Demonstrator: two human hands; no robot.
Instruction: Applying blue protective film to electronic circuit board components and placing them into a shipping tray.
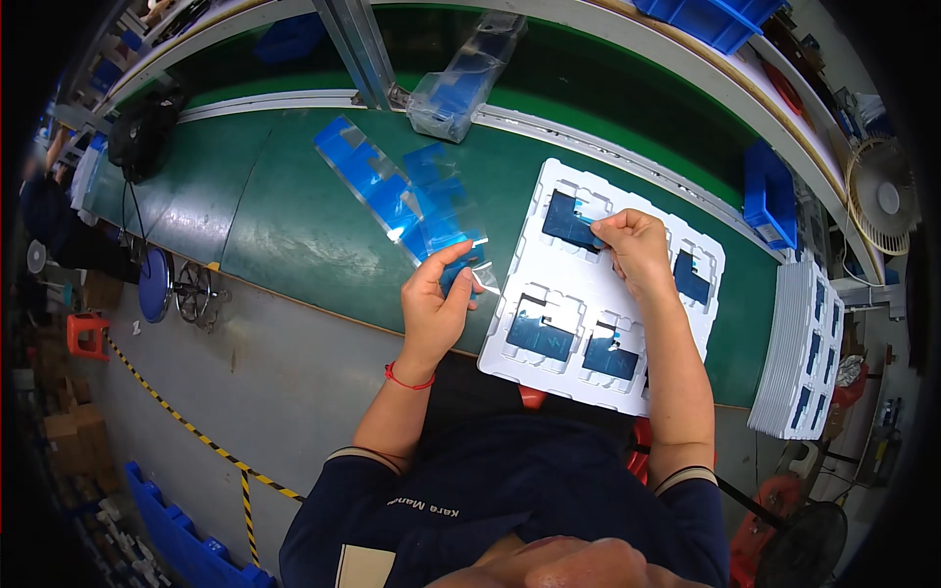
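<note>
My left hand (436, 304) is closed on the near end of a clear film strip with blue squares (377, 186), which stretches away over the green bench. A second such strip (433, 176) lies partly beneath it. My right hand (637, 250) pinches at the right edge of a dark, glossy flat panel (567, 220) in the far left pocket of a white moulded tray (598, 286). Whatever sits between those fingertips is too small to make out. Similar panels rest in other pockets, such as the near left panel (541, 331) and the far right panel (690, 278). My right forearm hides part of the tray.
A tall stack of white trays (784, 353) stands at the bench's right end. Behind the work, a clear plastic bag (451, 103) leans against the rail by a metal post (358, 54). A blue bin (769, 196) and a fan (880, 196) are at the far right.
</note>
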